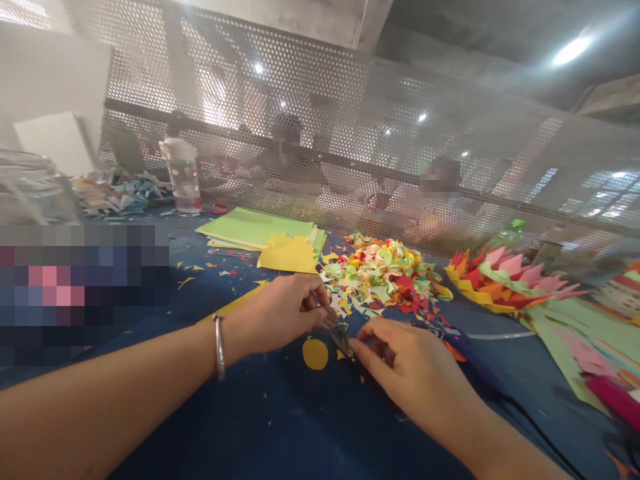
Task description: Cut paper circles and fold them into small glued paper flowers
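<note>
My left hand [293,307], with a silver bangle [219,347] at its wrist, is closed, thumb and fingers pinched on one end of a small dark, narrow thing [339,335]. The other end of it lies at the fingertips of my right hand [400,353], which is also closed in a pinch. Blur hides what kind of thing it is. A round yellow paper disc [315,354] lies on the dark blue table just below my left fingertips. Beyond the hands spreads a heap of colourful paper scraps [390,273].
Behind my left hand are a cut yellow sheet [287,253] and a stack of green paper [250,223]. A layered paper flower [510,280], loose sheets [590,333] and a black cord [540,427] lie right. A bottle [183,177] stands before a perforated partition [310,87].
</note>
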A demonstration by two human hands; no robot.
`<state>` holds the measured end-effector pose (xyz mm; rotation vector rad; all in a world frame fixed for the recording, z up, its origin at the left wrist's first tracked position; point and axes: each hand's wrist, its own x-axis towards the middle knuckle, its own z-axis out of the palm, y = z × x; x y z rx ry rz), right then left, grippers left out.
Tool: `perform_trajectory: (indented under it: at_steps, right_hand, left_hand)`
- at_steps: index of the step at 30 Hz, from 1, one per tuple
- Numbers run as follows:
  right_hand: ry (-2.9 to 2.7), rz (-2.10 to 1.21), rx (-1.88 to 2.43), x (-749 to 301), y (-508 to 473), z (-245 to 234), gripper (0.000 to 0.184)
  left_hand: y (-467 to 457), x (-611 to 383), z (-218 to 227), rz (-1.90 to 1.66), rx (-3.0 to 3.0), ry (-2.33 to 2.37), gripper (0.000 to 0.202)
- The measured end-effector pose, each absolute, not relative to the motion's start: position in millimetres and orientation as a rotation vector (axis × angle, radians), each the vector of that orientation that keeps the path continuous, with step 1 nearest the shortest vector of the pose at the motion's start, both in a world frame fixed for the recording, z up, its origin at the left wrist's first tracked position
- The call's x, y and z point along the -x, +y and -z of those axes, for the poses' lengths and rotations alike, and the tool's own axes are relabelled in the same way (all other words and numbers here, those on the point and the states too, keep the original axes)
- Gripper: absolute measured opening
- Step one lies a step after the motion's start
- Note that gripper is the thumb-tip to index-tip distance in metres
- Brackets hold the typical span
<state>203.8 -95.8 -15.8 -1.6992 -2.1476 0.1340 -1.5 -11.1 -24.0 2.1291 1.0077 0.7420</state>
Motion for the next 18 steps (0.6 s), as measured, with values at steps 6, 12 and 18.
perform_trajectory:
  at_steps: [6, 12, 18]
  right_hand:
    - [-2.098, -0.292, 1.68, -202.8, -94.9, 14.2, 0.029]
    - [-2.214, -0.174, 1.803, -202.5, -93.0, 15.0, 0.021]
    - [-2.29, -0.095, 1.856, -203.1, -93.3, 18.1, 0.011]
  left_hand:
    - [-2.0, 18.3, 10.7, -0.675, -2.434, 1.298, 0.013]
    - [13.9, 43.6, -0.8, -0.627, -2.562, 1.579, 0.016]
    - [35.8, 53.1, 8.2, -0.616, -2.547, 1.591, 0.016]
